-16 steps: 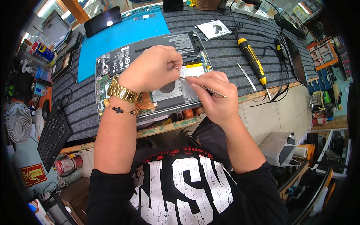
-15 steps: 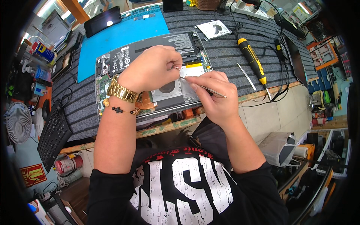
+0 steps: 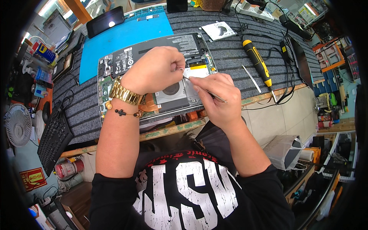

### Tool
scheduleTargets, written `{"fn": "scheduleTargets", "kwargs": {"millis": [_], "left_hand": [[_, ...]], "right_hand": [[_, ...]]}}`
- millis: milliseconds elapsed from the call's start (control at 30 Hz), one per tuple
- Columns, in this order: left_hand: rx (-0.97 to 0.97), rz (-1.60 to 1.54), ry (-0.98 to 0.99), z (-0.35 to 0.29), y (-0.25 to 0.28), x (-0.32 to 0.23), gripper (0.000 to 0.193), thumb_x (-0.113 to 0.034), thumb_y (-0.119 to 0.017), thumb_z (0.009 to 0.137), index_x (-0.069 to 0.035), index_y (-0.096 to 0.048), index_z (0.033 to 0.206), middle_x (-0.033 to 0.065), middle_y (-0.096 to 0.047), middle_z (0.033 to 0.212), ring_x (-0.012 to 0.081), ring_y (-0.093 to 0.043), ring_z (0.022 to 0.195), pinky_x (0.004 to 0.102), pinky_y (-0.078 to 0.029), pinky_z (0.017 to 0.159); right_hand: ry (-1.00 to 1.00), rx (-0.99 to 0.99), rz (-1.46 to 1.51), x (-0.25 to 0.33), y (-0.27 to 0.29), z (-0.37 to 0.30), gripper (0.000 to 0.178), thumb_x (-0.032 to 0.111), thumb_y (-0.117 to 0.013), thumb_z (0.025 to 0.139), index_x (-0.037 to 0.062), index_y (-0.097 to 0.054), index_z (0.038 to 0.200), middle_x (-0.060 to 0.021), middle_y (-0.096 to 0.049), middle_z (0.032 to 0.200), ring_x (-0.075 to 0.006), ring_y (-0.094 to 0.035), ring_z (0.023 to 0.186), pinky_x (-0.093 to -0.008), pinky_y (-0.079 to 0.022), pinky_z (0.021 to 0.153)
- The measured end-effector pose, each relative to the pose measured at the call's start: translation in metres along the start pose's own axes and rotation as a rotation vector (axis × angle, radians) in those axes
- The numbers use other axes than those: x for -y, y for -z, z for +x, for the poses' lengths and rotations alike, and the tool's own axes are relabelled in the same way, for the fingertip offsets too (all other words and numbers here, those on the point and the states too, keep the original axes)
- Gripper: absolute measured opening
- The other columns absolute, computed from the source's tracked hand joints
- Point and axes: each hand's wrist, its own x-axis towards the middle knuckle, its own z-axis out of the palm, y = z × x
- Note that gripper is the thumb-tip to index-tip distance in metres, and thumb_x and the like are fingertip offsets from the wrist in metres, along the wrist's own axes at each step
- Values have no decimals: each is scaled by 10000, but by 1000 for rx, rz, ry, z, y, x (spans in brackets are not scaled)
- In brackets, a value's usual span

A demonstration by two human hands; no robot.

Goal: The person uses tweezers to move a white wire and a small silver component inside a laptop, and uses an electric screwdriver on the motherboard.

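An opened laptop (image 3: 188, 45) lies on the bench with its inner parts exposed. My left hand (image 3: 157, 71) is closed over its middle, thumb and finger pinched together; what they hold, if anything, is hidden. In a pinch grip, my right hand (image 3: 220, 97) holds a thin metal tool (image 3: 217, 96), its tip close to my left fingertips. Beneath my hands sits a silver, flat drive-like part (image 3: 165, 100) with a round mark. An orange ribbon cable (image 3: 150, 105) lies beside it, below my left wrist. Near the tool tip is a white and yellow label (image 3: 197, 71).
A yellow-and-black screwdriver (image 3: 257, 63) and a slim pale strip (image 3: 251, 79) lie to the right. Behind the laptop are a blue mat (image 3: 153, 28), a phone (image 3: 105, 23) and a silver drive (image 3: 217, 30). A black keyboard (image 3: 53, 132) leans at the left bench edge.
My right hand has shifted slightly left, and the rear end of the tool has moved left and a little lower. The left hand stays almost still.
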Motion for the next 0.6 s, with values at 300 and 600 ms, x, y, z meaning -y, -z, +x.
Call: {"fn": "scheduleTargets", "kwargs": {"millis": [300,600], "left_hand": [[-28,-29,98,1,1,-3,139,-114,-799,862,15,-791,914,184,-762,886,351,-748,816,431,-613,774],[-65,-44,101,1,-4,-2,109,-52,-818,851,27,-777,914,87,-705,829,187,-641,724,343,-556,691]], "right_hand": [[142,21,-116,2,-3,-3,295,5,-869,855,100,-844,1133,-28,-829,1010,-235,-737,886,-416,-518,878],[194,69,-142,5,-3,-6,401,8,-851,791,81,-843,1185,-71,-851,1199,-259,-744,941,-433,-543,875]]}}
